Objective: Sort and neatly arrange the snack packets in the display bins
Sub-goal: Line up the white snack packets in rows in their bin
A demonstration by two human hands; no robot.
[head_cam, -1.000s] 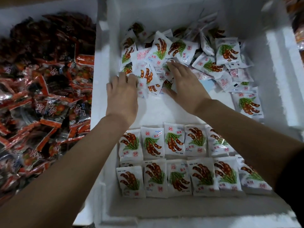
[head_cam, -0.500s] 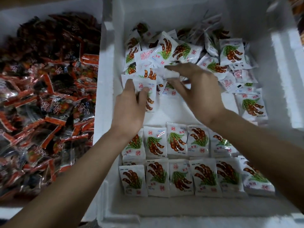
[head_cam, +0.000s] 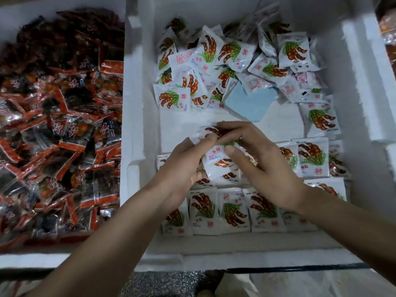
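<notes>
You are drawing both hands back from the loose heap [head_cam: 225, 58] of glossy white snack packets at the far end of the white foam bin [head_cam: 139, 116], where they were pressing flat a second ago. Now they are holding a small bunch [head_cam: 216, 163] of those packets just above the near rows [head_cam: 232, 211]. Your left hand [head_cam: 182, 170] is curling round the bunch's left edge, and your right hand [head_cam: 267, 168] is pinching it from the right, so gathering looks finished and squaring up and laying down likely come next. The packets are showing crinkly, pillow-shaped film with serrated ends, printed with brown pods and green fronds. A pale blue sheet [head_cam: 248, 103] is lying on the bin floor, and red-and-black wrappers [head_cam: 64, 129] are filling the neighbouring bin [head_cam: 64, 256].
</notes>
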